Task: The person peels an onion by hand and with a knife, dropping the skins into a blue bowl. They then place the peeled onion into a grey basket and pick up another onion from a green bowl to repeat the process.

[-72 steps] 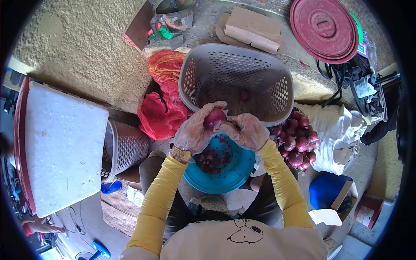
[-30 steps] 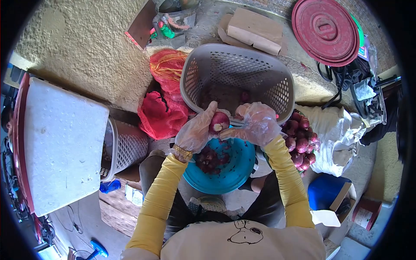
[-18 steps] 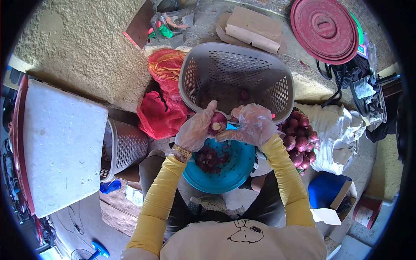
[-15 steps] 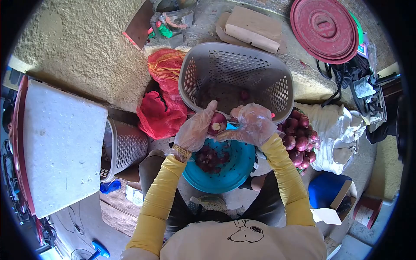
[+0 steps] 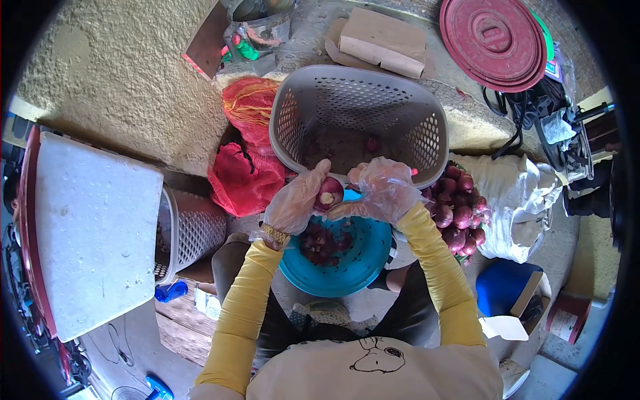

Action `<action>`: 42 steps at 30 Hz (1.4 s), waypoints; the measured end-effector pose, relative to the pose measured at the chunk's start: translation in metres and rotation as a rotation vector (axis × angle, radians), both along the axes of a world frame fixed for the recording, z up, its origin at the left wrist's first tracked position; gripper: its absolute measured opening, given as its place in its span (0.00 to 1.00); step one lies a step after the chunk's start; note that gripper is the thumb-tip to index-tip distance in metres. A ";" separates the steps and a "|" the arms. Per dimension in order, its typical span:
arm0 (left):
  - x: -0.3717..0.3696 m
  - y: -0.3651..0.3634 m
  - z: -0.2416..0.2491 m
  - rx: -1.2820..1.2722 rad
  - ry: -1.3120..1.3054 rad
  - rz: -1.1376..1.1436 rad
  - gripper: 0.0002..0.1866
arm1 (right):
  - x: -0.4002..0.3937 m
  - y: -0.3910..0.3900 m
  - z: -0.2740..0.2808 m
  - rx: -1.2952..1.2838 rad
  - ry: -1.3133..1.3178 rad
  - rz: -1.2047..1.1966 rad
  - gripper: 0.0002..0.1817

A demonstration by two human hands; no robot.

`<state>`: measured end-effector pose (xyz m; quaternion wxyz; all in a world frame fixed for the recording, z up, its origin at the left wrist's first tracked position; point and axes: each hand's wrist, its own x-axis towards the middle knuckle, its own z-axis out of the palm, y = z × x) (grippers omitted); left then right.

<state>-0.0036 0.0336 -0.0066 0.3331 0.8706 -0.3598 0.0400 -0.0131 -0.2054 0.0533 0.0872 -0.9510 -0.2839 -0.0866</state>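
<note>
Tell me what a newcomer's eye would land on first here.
Likely the round turquoise basin mid-view, holding dark red scraps. Just above it in the picture, the left hand, gloved in clear plastic, grips a round purple-red onion. To the right, a heap of purple-red onions sits beside a crumpled white sack.
</note>
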 end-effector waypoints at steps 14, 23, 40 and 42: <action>0.000 0.002 -0.004 0.053 0.041 0.003 0.44 | -0.001 0.002 0.000 -0.023 0.102 -0.084 0.37; 0.001 0.002 -0.002 0.060 -0.061 0.029 0.40 | 0.002 -0.005 -0.009 0.059 0.037 -0.071 0.36; -0.003 -0.017 0.024 -0.170 0.153 0.107 0.25 | 0.001 -0.007 -0.004 0.075 -0.005 -0.106 0.44; -0.005 -0.020 0.025 -0.151 0.097 0.163 0.22 | 0.002 -0.008 -0.008 0.186 -0.044 -0.079 0.43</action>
